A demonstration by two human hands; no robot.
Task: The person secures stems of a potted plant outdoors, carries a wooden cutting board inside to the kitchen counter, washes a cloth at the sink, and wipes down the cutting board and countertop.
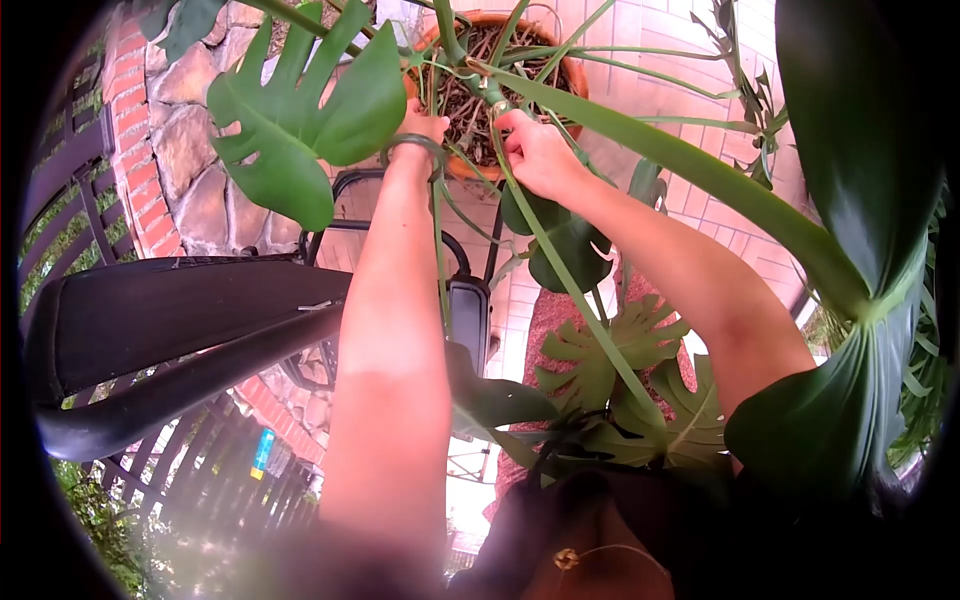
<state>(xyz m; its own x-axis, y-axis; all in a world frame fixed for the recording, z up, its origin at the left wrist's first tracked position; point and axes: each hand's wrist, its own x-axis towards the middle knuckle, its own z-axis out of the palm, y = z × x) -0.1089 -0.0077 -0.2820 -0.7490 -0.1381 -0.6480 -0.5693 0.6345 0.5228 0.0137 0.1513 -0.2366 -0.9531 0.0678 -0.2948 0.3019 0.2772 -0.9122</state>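
Note:
A large potted monstera fills the view, rooted in a round terracotta pot (576, 78) of dark, chunky soil. My right hand (540, 155) is closed, its fingers pinching a green monstera stem (560, 262) near the plant's base. Beside it on the left, my left hand (425, 125) curls around a thin upright stem (437, 225) at the pot's edge; some of its fingers are hidden. A dark bangle (412, 140) circles my left wrist. One broad split leaf (300, 125) hangs left of that hand.
A black chair (190, 320) stands close on the left, its metal frame reaching below the pot. Behind it are a stone-and-brick wall (185, 150) and a dark railing (85, 190). Big leaves (850, 420) crowd the right side. Pale paving tiles (660, 85) lie underneath.

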